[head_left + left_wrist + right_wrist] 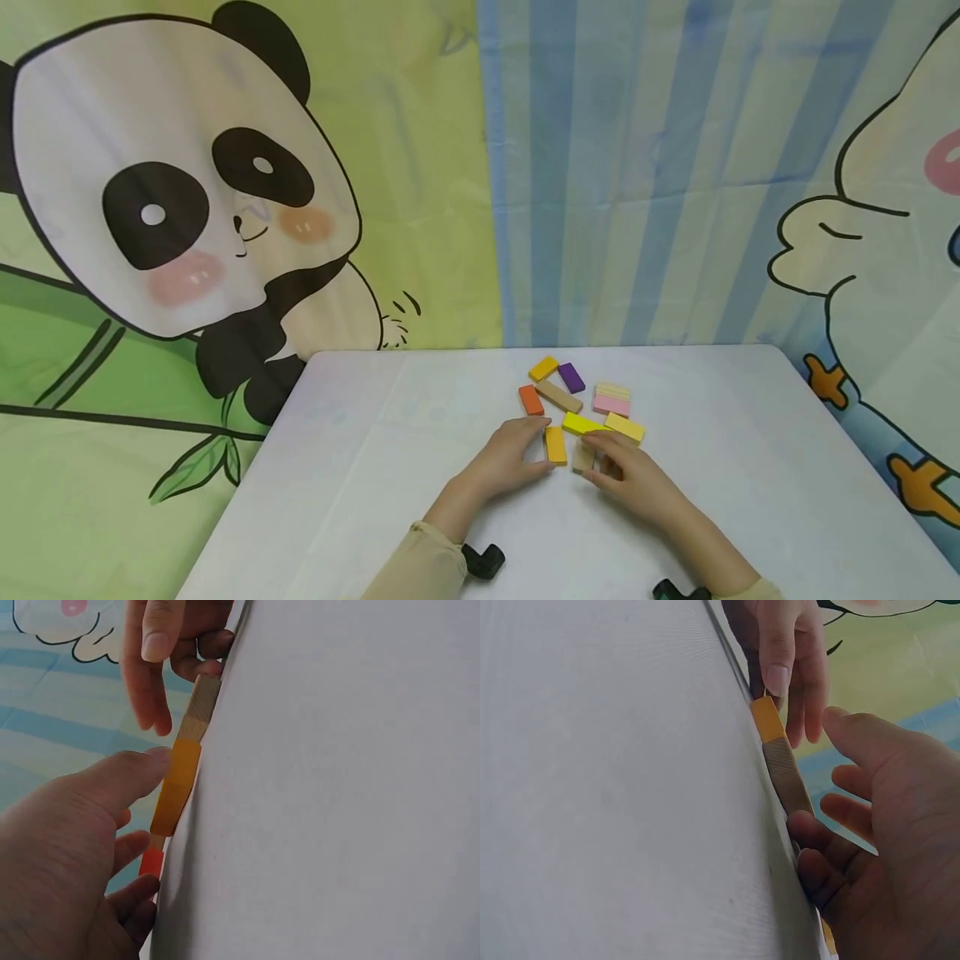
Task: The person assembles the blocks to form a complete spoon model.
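In the head view my left hand [512, 454] is at the left side of an orange block [555, 447], thumb near its front end and forefinger near its far end. A plain wooden block [582, 457] stands just right of it, with my right hand [639, 479] around its right side. From the right wrist, the thumb [847, 724] shows apart from the wooden block [786, 772], while lower fingers rest close by its end. The left wrist view has my left thumb [142, 769] beside the orange block [178, 787], its other fingers loosely bent near the table.
Behind the hands lie a bright yellow block [581, 423], a pale yellow block [625, 427], a pink block [611, 405], a red-orange block [531, 401], a long tan block [558, 396], a purple block [572, 377] and an amber block [543, 368], on a white table [360, 467].
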Demonstrator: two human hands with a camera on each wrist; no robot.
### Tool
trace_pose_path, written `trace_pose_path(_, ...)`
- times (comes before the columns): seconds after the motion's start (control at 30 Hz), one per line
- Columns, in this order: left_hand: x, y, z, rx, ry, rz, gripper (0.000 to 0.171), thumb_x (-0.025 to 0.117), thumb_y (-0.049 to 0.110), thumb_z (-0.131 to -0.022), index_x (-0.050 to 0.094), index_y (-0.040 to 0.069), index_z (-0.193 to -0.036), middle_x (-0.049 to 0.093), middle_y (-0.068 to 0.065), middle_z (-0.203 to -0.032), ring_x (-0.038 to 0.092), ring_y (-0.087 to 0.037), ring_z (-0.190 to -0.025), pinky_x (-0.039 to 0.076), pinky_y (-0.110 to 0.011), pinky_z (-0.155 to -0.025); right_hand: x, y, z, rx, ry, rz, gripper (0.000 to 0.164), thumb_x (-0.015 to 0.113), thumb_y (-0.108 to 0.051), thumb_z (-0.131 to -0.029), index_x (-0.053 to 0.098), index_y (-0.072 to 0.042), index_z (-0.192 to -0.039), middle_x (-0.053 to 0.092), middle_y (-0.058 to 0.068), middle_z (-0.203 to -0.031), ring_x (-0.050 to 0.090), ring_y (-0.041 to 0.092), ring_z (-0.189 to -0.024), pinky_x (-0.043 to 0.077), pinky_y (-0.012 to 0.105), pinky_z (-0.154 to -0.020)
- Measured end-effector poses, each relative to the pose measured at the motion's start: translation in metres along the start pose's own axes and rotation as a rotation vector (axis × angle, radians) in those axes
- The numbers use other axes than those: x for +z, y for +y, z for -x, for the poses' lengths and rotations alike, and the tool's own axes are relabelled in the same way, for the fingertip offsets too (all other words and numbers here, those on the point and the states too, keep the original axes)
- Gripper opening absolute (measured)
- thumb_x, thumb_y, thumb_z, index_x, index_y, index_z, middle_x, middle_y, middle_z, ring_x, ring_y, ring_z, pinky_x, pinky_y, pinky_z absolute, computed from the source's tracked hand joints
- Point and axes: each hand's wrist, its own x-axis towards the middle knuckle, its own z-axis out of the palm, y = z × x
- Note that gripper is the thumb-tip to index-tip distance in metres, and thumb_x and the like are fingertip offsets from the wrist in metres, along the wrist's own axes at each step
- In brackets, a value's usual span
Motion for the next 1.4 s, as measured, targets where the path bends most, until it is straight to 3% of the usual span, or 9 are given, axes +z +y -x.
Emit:
trace_pose_path(0.2,0.007,-0.002,0.002,0.076,0.038,-0.096,0.059,0.064,0.05,-0.093,0.047,0.033,-0.147,0.049,0.009,-0.149,0.041,-0.02,-0.14,0.035,-0.044,-0.118,0.005,0.006,0.002,-0.056,0.032,0.005,0.043,0.072,-0.033,-0.091,0.063,-0.021,-0.132,0.057,-0.007,-0.136,0.054,0.003,-0.085,0.048,0.019,-0.074)
trace_pose_path(0.4,0.005,-0.004,0.001,0.07,0.036,-0.097,0.056,0.065,0.051,-0.092,0.051,0.034,-0.143,0.053,0.007,-0.143,0.043,-0.019,-0.136,0.036,-0.042,-0.116,0.005,0.012,0.002,-0.085,0.048,0.013,0.037,0.071,-0.028,-0.092,0.066,-0.022,-0.129,0.058,-0.006,-0.137,0.054,0.002,-0.089,0.049,0.021,-0.078)
trace_pose_path(0.63,-0.008,-0.009,-0.016,0.1,-0.062,-0.099,0.061,0.066,0.047,-0.092,0.044,0.036,-0.147,0.051,0.003,-0.145,0.045,-0.019,-0.135,0.037,-0.04,-0.116,0.003,0.013,0.001,-0.083,0.054,0.027,0.033,0.069,-0.029,-0.093,0.068,-0.023,-0.126,0.059,-0.005,-0.137,0.057,0.005,-0.099,0.052,0.025,-0.085)
trace_pose_path(0.83,-0.016,-0.013,-0.028,0.144,-0.158,-0.154,0.055,0.062,0.048,-0.095,0.044,0.043,-0.146,0.053,0.004,-0.141,0.046,-0.017,-0.129,0.039,-0.037,-0.113,0.005,0.013,0.002,-0.058,0.053,0.03,0.031,0.068,-0.029,-0.094,0.068,-0.027,-0.125,0.059,-0.007,-0.138,0.057,0.016,-0.122,0.051,0.044,-0.101)
trace_pose_path(0.9,-0.017,-0.014,-0.03,0.161,-0.161,-0.166,0.051,0.062,0.047,-0.095,0.048,0.042,-0.144,0.055,0.005,-0.138,0.047,-0.016,-0.126,0.04,-0.035,-0.112,0.006,0.013,0.002,-0.065,0.057,0.022,0.031,0.068,-0.027,-0.094,0.068,-0.027,-0.125,0.058,-0.007,-0.138,0.058,0.014,-0.119,0.052,0.04,-0.099)
trace_pose_path(1.0,-0.018,-0.018,-0.029,0.177,-0.141,-0.159,0.047,0.062,0.045,-0.095,0.054,0.038,-0.14,0.058,0.009,-0.135,0.048,-0.014,-0.127,0.039,-0.035,-0.113,0.006,0.013,0.001,-0.064,0.092,0.022,0.031,0.069,-0.022,-0.094,0.068,-0.025,-0.125,0.058,-0.005,-0.137,0.06,0.009,-0.103,0.054,0.029,-0.088)
trace_pose_path(1.1,-0.018,-0.023,-0.026,0.201,-0.111,-0.127,0.041,0.064,0.043,-0.095,0.06,0.033,-0.134,0.062,0.013,-0.128,0.049,-0.012,-0.125,0.038,-0.034,-0.113,0.004,0.014,0.0,0.007,0.149,0.038,0.031,0.069,-0.019,-0.094,0.068,-0.022,-0.124,0.058,-0.004,-0.138,0.056,0.008,-0.089,0.051,0.022,-0.076)
trace_pose_path(1.23,-0.019,-0.03,-0.022,0.239,-0.063,-0.096,0.036,0.066,0.043,-0.094,0.066,0.028,-0.126,0.066,0.016,-0.112,0.053,-0.008,-0.116,0.038,-0.03,-0.111,0.002,0.016,-0.002,0.135,0.177,0.078,0.032,0.067,-0.02,-0.094,0.067,-0.02,-0.126,0.058,-0.002,-0.138,0.053,0.01,-0.089,0.048,0.023,-0.074)
trace_pose_path(1.4,-0.022,-0.041,-0.013,0.2,-0.014,-0.027,0.035,0.069,0.045,-0.09,0.067,0.029,-0.121,0.064,0.018,-0.106,0.053,-0.007,-0.11,0.042,-0.028,-0.106,0.002,0.017,-0.003,0.148,0.143,0.096,0.03,0.067,-0.021,-0.094,0.068,-0.018,-0.124,0.059,0.001,-0.138,0.052,0.013,-0.087,0.047,0.023,-0.071)
